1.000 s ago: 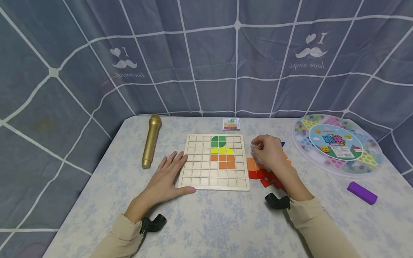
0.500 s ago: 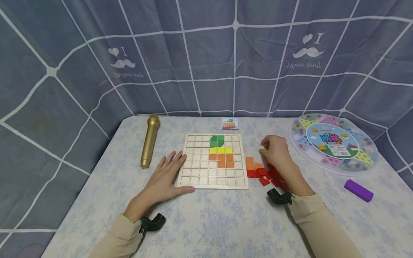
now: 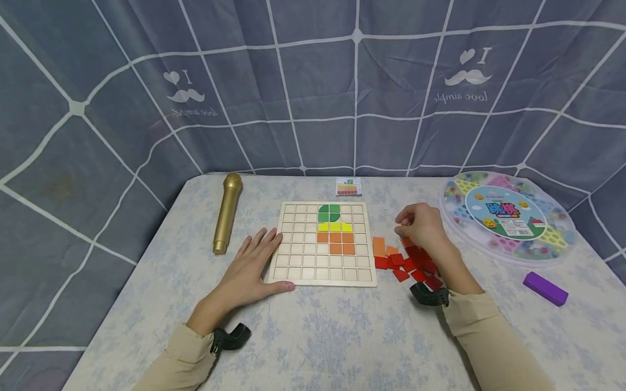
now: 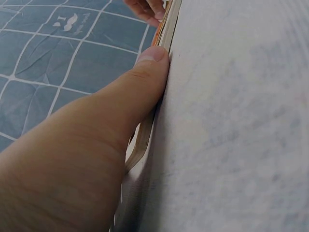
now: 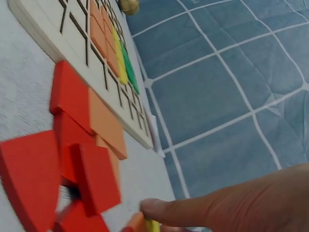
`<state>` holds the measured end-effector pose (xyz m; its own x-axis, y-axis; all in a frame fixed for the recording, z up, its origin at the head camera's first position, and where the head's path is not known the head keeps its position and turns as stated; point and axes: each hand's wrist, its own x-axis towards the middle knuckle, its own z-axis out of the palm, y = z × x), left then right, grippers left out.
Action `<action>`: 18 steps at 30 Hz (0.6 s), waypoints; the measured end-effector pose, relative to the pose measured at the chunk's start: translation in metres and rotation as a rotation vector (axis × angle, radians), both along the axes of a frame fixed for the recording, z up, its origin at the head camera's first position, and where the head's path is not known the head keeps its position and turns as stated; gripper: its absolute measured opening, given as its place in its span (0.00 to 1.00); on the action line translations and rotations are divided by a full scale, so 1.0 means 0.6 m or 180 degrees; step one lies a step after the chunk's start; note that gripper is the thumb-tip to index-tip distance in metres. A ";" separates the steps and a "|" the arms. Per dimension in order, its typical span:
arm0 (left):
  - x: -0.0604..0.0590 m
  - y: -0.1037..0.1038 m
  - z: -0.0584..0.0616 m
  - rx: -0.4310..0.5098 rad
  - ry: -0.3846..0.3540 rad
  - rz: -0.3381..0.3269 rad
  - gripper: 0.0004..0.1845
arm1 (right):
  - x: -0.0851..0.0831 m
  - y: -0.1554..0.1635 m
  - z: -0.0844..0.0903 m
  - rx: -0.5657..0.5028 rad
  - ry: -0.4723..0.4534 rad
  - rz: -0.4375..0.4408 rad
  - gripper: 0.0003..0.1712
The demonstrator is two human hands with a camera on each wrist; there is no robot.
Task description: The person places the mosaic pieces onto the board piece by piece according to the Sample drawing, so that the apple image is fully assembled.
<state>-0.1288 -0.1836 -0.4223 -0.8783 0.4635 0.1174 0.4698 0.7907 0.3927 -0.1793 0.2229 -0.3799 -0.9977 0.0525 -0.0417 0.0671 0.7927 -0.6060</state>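
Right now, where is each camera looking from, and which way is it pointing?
Head: on the head, looking forward and down at the table, board, both hands and sleeves.
Left wrist: on the left wrist, looking along the thumb pressed to the board's edge.
Right wrist: low over the red tiles, facing the board; one finger shows.
Shared: all three views show the board; head and right wrist both show the red tiles.

One wooden grid board (image 3: 323,244) holding 2 green, 3 yellow and 5 orange tiles. One gold microphone (image 3: 227,213), one small pattern card (image 3: 348,187), one round plastic case (image 3: 508,217), one purple block (image 3: 545,288). Two hands: left hand (image 3: 249,269), right hand (image 3: 423,228); loose red and orange pieces (image 3: 403,260) overlap, exact count unclear.
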 end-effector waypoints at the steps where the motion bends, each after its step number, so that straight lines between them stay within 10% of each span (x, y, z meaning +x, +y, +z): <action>1: -0.001 0.000 0.000 -0.0001 0.0003 -0.0001 0.63 | 0.000 0.003 0.002 0.0029 -0.0025 0.0017 0.10; 18: -0.001 -0.001 0.000 -0.0023 0.0050 -0.0028 0.63 | -0.002 0.014 0.017 0.0179 -0.0385 0.0117 0.15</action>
